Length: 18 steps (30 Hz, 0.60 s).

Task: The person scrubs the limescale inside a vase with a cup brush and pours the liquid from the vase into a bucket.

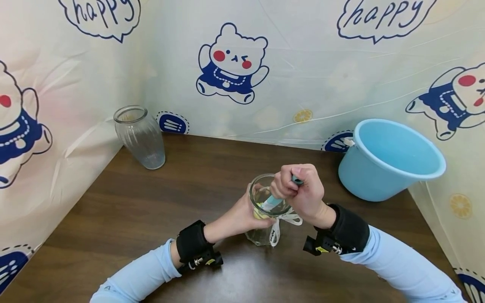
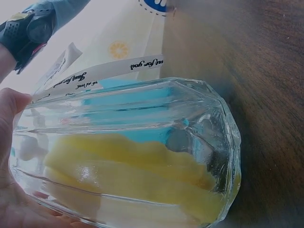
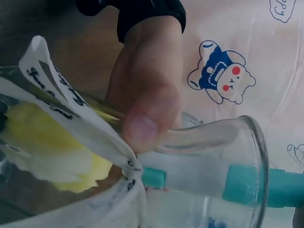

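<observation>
A clear faceted glass vase (image 1: 261, 240) stands near the middle of the table, a white lettered ribbon (image 1: 275, 233) tied in a bow round its neck. My left hand (image 1: 242, 216) grips the vase from the left, its thumb just below the neck. From above the mouth, my right hand (image 1: 303, 189) holds the teal handle (image 1: 273, 203) of a sponge bottle brush in curled fingers. The brush's yellow sponge head (image 2: 128, 173) is inside the vase, against the glass wall. In the right wrist view the brush shaft (image 3: 199, 175) runs through the neck.
Another ribbed glass vase (image 1: 142, 141) stands at the back left of the brown wooden table (image 1: 197, 181). At the back right is a light blue bucket (image 1: 373, 176). A printed sheet (image 1: 303, 63) with bear drawings hangs behind and along the sides.
</observation>
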Each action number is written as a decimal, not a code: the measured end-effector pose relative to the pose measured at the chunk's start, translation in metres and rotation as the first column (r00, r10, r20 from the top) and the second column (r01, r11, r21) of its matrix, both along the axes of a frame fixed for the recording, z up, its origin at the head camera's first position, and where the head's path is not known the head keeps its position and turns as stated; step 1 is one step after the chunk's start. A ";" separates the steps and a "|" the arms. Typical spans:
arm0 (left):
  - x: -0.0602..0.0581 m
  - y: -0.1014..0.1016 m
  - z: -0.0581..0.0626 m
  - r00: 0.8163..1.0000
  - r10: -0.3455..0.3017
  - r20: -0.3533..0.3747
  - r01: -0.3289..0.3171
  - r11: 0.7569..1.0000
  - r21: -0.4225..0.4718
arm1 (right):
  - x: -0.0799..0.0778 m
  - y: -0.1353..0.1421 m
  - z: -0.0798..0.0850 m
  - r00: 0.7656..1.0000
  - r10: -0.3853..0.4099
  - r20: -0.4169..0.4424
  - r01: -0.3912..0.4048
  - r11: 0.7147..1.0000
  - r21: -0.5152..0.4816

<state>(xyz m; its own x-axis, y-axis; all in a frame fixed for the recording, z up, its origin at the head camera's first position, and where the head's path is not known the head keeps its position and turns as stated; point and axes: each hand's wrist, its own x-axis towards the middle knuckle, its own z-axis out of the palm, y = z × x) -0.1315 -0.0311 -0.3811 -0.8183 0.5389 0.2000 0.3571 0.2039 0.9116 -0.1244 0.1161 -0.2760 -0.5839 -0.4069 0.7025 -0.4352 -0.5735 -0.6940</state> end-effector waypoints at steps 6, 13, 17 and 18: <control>0.000 0.000 0.001 1.000 0.001 0.003 -0.001 1.000 -0.008 | 0.004 0.004 0.015 0.999 0.023 -0.033 -0.023 1.000 -0.001; 0.000 0.000 0.001 1.000 0.021 0.004 -0.021 1.000 0.009 | 0.012 0.011 0.037 0.994 0.065 -0.085 -0.067 0.997 -0.025; 0.002 0.000 0.004 1.000 -0.001 0.010 0.001 1.000 0.004 | 0.016 0.013 0.044 0.992 0.059 -0.109 -0.062 0.998 -0.023; 0.003 0.000 0.008 1.000 -0.009 0.007 0.009 1.000 0.002 | 0.017 0.013 0.045 0.992 0.056 -0.111 -0.058 0.998 -0.023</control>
<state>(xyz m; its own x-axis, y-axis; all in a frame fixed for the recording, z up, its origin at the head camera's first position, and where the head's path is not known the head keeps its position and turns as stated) -0.1280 -0.0309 -0.3733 -0.8147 0.5459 0.1957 0.3528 0.1987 0.9144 -0.1076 0.1294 -0.2307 -0.4789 -0.4183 0.7718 -0.4741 -0.6167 -0.6284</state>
